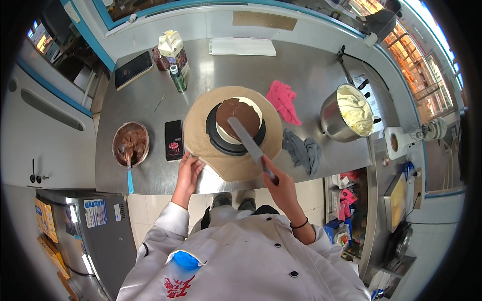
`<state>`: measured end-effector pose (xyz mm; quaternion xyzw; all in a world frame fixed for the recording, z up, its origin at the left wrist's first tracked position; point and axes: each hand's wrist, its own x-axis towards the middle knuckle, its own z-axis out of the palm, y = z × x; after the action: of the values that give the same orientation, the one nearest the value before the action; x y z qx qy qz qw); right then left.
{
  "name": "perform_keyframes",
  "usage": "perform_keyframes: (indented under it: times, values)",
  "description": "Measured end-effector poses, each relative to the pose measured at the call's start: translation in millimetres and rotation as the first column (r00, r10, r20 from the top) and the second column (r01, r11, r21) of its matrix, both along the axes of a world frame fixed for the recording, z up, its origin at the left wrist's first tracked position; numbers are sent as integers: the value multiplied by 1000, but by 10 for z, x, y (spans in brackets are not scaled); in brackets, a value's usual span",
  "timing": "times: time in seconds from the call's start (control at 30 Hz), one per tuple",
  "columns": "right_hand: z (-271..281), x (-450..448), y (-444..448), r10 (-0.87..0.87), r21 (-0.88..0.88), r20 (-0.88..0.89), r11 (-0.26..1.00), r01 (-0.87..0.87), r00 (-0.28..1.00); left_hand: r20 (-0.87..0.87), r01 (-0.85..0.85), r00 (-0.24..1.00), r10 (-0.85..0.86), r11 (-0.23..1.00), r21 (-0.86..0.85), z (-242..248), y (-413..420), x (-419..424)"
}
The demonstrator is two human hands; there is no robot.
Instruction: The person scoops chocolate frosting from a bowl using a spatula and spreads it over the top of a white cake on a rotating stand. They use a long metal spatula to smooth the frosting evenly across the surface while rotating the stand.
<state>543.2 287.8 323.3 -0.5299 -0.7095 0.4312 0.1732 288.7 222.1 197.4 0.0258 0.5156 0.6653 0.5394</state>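
Observation:
My right hand (279,183) grips the dark handle of a metal icing spatula (246,142), whose blade reaches over the top of a cake (239,111). Brown chocolate cream covers most of the cake's top, while its side and part of the rim look white. Under the cake is a black round base (222,147), resting on a turntable draped in tan cloth (196,129). At the cloth's near left edge, my left hand (190,167) touches the rim with its fingers; nothing is seen held in it.
To the left are a bowl of chocolate cream (141,139) with a blue-handled spatula (130,180) and a phone (174,141). A pink cloth (282,99), a grey cloth (303,152) and a steel pot of white cream (335,120) lie right. A carton (173,49), small bottle (178,79) and tablet (133,70) stand behind.

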Motion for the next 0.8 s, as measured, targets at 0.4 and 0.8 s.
perform_keyframes:
  times: [0.4,0.8]
  values:
    - [22,224,284,69,397,41,914,-79,997,-19,24,1000,-25,1000,-14,-239,-89,397]
    - [206,282,317,141,371,51,916,-150,989,58,-84,995,83,996,19,-153,-174,825]
